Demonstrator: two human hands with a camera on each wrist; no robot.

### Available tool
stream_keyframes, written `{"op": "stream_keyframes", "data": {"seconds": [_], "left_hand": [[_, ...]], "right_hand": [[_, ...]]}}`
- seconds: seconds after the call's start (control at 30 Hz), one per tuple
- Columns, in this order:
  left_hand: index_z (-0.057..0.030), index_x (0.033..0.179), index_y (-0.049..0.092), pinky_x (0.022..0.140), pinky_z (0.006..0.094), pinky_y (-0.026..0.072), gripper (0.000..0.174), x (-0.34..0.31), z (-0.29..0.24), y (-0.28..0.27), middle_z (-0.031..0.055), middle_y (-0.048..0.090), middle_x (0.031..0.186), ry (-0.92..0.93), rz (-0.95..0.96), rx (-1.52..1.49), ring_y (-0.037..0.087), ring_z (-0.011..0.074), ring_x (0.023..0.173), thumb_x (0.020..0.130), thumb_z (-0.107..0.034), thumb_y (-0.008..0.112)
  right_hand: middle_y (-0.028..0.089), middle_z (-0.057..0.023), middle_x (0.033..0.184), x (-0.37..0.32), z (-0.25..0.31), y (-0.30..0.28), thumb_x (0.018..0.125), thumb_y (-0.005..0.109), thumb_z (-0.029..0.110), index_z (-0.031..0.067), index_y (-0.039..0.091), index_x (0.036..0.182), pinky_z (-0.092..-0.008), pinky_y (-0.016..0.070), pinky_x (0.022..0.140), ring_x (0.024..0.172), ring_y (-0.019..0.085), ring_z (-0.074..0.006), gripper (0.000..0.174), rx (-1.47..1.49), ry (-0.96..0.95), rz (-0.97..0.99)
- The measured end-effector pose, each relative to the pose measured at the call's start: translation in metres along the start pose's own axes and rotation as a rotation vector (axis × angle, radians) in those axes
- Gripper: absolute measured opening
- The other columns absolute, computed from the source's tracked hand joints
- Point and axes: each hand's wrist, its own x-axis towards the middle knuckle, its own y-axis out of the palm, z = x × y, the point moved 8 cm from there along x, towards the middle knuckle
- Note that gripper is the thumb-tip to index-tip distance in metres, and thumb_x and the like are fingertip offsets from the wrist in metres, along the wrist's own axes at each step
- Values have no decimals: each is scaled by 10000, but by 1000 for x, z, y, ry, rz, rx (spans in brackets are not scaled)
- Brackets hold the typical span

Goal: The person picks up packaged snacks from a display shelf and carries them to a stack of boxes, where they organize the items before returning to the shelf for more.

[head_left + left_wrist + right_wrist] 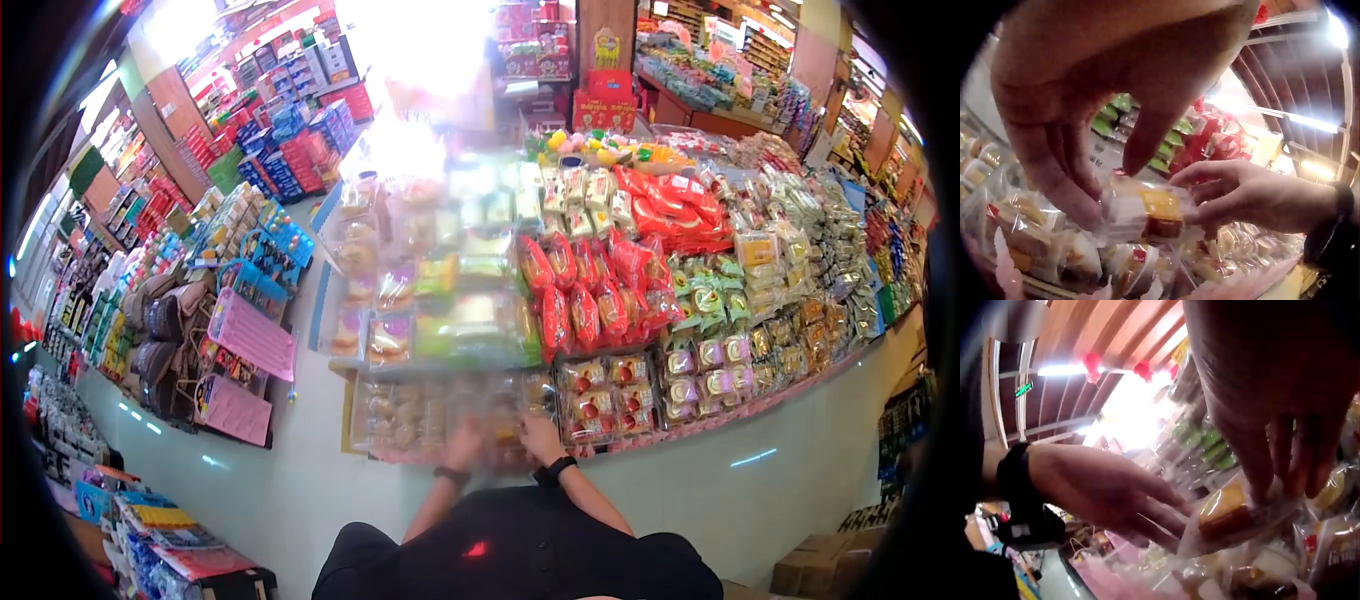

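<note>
Bright strip lights (1313, 122) burn under the slatted ceiling (1116, 331), where red ornaments (1092, 367) hang. Shelves and stacked goods crowd the shop on every side, and the pale floor (300, 485) shines around one broad display (640, 446) edged in pink frill. Across it I see rows of wrapped snacks: red packets (585, 300) near the middle, green packets (705, 295) to their right, larger red bags (675, 212) behind, and clear packs with red fruit pictures (605, 400) along the front. Off to the person's left stand pink baskets (250, 335) and blue baskets (253, 287); cardboard boxes (815, 565) sit on the right, near the bottom corner.

Someone in dark clothing (500, 545) leans in at the front edge, a black band on each wrist. Between the two hands is a clear-wrapped package (1154, 209) with a yellow and brown patch, held tilted just above other packed food. The left hand (465, 445) has its thumb and fingers closed narrowly on one end; the right hand (542, 438) pinches the opposite end. Glare and blur hide what the package contains.
</note>
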Motion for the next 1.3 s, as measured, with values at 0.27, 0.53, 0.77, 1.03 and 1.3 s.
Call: {"op": "stream_keyframes", "data": {"seconds": [0.27, 0.53, 0.77, 1.03, 1.3], "left_hand": [[-54, 1092, 691, 739, 439, 527, 304, 64, 88, 98, 155, 694, 961, 191, 399, -230, 666, 335, 901, 935, -303, 615], [-66, 935, 733, 599, 367, 491, 255, 32, 21, 71, 104, 694, 848, 180, 669, -385, 658, 235, 736, 910, -294, 620], [-58, 1002, 732, 538, 270, 474, 328, 8, 8, 83, 63, 707, 829, -82, 888, -782, 646, 162, 654, 1003, -327, 544], [-29, 1196, 661, 721, 281, 550, 305, -3, -1, 103, 94, 707, 1018, 210, 851, -758, 684, 150, 836, 1011, -247, 558], [-33, 1206, 606, 818, 283, 538, 257, -65, -57, 136, 69, 685, 1063, 246, 1057, -807, 653, 146, 925, 1019, -203, 562]], "right_hand": [[700, -240, 899, 1, -14, 52, 846, 586, 219, 61, 639, 1080, -552, 532, 775, 870, 686, -443, 287, -144, 144, 108], [689, -275, 863, -14, 3, 49, 885, 567, 298, 42, 635, 1083, -571, 536, 757, 866, 687, -452, 331, -178, 297, 96], [695, -238, 1064, -31, 9, 53, 857, 600, 323, 51, 639, 1187, -524, 546, 802, 949, 681, -453, 430, -229, 286, -108], [719, -147, 943, -77, 35, -4, 853, 663, 184, 56, 712, 1101, -422, 555, 767, 884, 703, -320, 283, -46, 307, -265], [723, -154, 909, -201, 7, -60, 897, 655, 167, 51, 720, 1065, -414, 552, 717, 807, 706, -304, 214, -16, 603, -550]]}}
